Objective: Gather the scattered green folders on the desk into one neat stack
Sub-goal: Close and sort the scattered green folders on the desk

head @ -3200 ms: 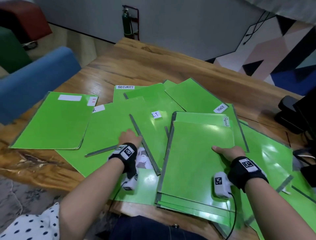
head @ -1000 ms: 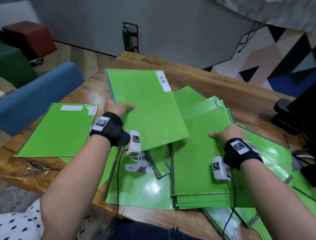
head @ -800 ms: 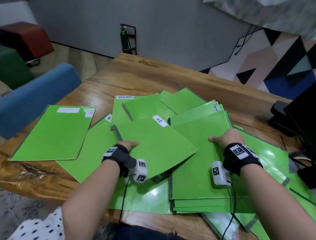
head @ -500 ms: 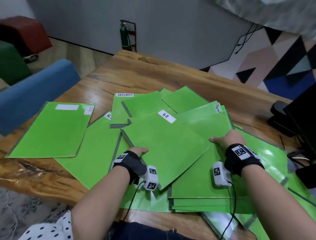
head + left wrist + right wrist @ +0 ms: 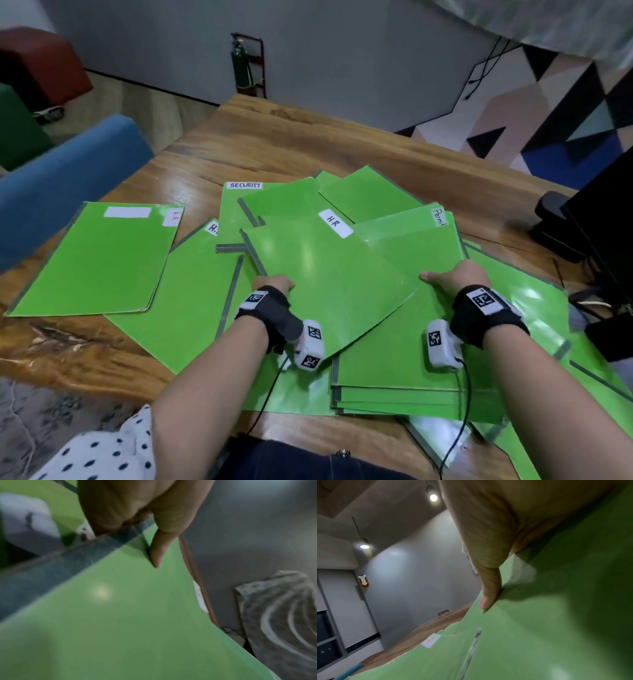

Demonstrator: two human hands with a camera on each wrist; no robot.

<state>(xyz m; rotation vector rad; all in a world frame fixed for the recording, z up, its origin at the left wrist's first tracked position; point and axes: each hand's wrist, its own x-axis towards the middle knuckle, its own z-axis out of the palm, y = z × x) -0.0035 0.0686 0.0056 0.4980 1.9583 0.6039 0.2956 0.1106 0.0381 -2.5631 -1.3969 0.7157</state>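
Note:
Green folders lie scattered and overlapping on the wooden desk point(image 5: 308, 144). My left hand point(image 5: 274, 284) grips the left edge of a folder labelled H.R point(image 5: 329, 281), thumb on top point(image 5: 157, 555), holding it tilted over the stack point(image 5: 404, 370) near the front edge. My right hand point(image 5: 452, 277) holds the stack's top folder point(image 5: 539, 628), labelled Permit point(image 5: 411, 240), at its right side with the thumb point(image 5: 488, 596) on top; its fingers are hidden. A SECURITY folder point(image 5: 236, 205), another H.R folder point(image 5: 96, 260) at the left and more folders point(image 5: 534, 308) at the right lie loose.
A blue chair back point(image 5: 61, 181) stands off the desk's left side. A black monitor point(image 5: 606, 233) and its base point(image 5: 555, 222) sit at the right edge with cables point(image 5: 589, 303). A fire extinguisher point(image 5: 239, 65) stands by the far wall.
My left hand has brought the H.R folder down from a raised position and rightward until it overlaps the stack. My right hand has stayed on the stack.

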